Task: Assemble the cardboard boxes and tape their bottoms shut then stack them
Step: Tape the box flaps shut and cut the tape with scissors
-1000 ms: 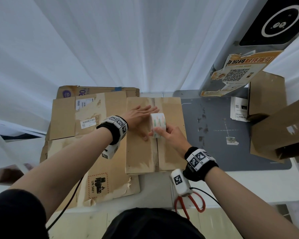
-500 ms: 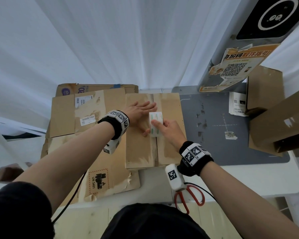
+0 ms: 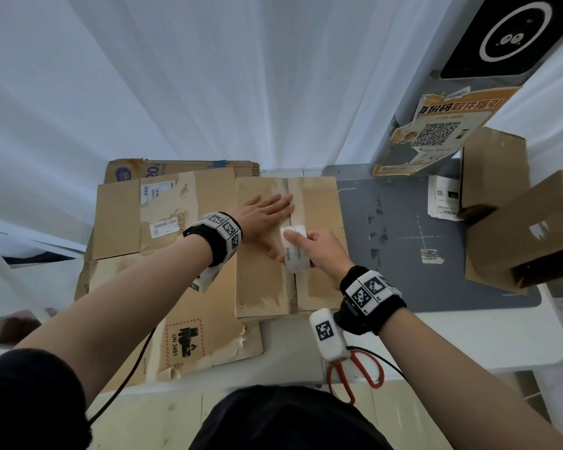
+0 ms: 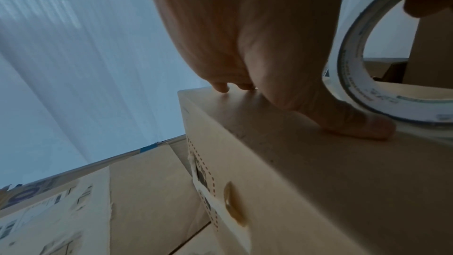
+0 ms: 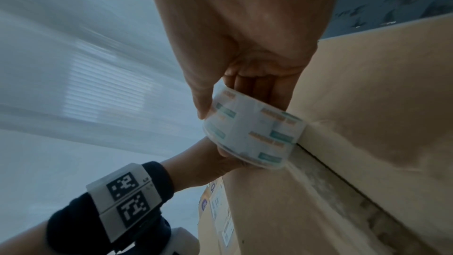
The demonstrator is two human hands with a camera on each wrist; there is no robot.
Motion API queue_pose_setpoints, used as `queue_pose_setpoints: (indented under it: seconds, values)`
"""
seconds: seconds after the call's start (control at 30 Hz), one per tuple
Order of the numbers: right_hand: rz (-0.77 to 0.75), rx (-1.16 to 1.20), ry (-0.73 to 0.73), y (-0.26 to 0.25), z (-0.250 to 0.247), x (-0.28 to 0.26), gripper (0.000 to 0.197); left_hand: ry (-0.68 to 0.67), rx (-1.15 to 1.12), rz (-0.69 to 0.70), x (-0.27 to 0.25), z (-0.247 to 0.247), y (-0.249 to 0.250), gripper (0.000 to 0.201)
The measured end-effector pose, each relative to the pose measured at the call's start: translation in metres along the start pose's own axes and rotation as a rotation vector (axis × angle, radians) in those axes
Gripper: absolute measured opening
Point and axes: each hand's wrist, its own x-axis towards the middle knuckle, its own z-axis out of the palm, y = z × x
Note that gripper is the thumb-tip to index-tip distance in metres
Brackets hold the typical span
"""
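A brown cardboard box [image 3: 260,280] stands bottom-up at the table's middle, its two flaps meeting at a centre seam [image 3: 294,287]. My left hand [image 3: 264,212] lies flat with straight fingers on the left flap [image 4: 306,143], thumb beside the roll. My right hand [image 3: 319,248] grips a roll of printed packing tape [image 3: 294,251] on the seam [image 5: 326,177]; in the right wrist view the tape roll [image 5: 255,133] sits against the box top. In the left wrist view the tape roll [image 4: 367,88] stands on edge.
Flattened cardboard [image 3: 137,222] lies left of the box. Red-handled scissors [image 3: 355,375] rest at the table's near edge. A grey mat [image 3: 403,254] covers the right side, with assembled boxes [image 3: 527,228] and a printed sign [image 3: 442,131] beyond. White curtain behind.
My right hand has drawn the tape roll toward me along the seam. The left hand stays flat on the left flap.
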Motion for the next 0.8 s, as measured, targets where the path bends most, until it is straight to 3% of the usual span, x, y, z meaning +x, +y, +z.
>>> queue_pose_setpoints:
  seconds: [0.1, 0.17, 0.33, 0.6, 0.8]
  values:
    - [0.012, -0.053, 0.063, 0.002, -0.003, -0.001, 0.075, 0.028, -0.014, 0.077, -0.007, 0.003, 0.002, 0.105]
    - [0.012, -0.049, 0.062, 0.006, -0.005, 0.003, 0.082, 0.057, -0.027, 0.118, -0.012, 0.004, 0.003, 0.097]
    - [-0.001, -0.024, 0.045, 0.001, 0.002, -0.001, 0.057, 0.055, -0.072, 0.155, -0.017, 0.008, 0.003, 0.089]
    - [-0.010, -0.016, 0.065, 0.004, 0.005, -0.005, 0.035, 0.001, -0.072, 0.111, -0.015, 0.007, 0.004, 0.127]
    - [-0.027, -0.026, 0.054, 0.007, 0.006, -0.006, 0.029, 0.094, -0.286, 0.121, -0.018, 0.019, 0.008, 0.123]
